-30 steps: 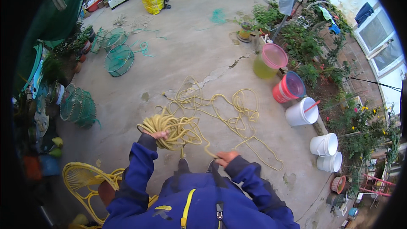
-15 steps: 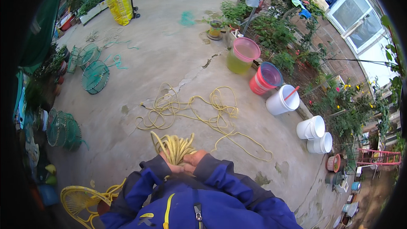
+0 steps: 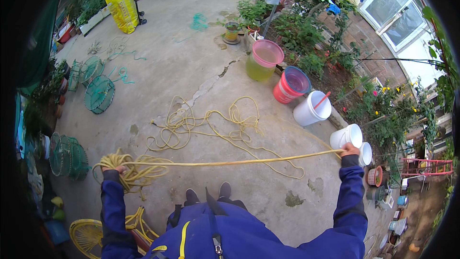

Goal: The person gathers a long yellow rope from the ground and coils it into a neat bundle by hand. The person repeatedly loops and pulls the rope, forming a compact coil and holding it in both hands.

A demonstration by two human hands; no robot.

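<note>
At the lower left, my left hand [image 3: 115,168] grips a bunched coil of yellow rope [image 3: 141,173]. A length of that rope runs nearly straight across my front to my right hand [image 3: 349,149], which is closed on it out to the right, in front of the white buckets [image 3: 345,138]. More yellow rope [image 3: 203,121] lies in loose tangled loops on the concrete beyond my hands. My dark shoes show below the stretched rope, and a yellow woven chair [image 3: 86,237] stands below my left hand.
Green net traps [image 3: 99,93] and teal cords lie on the left. A yellow sack [image 3: 122,7] on a trolley stands at the back left. Pink and red buckets [image 3: 287,86] edge a planted bed [image 3: 311,33] on the right. A cracked concrete floor [image 3: 191,81] spans the yard.
My two hands, close together half a second ago, have moved far apart. The coil is now out to the left, with a length of rope pulled straight to my right hand.
</note>
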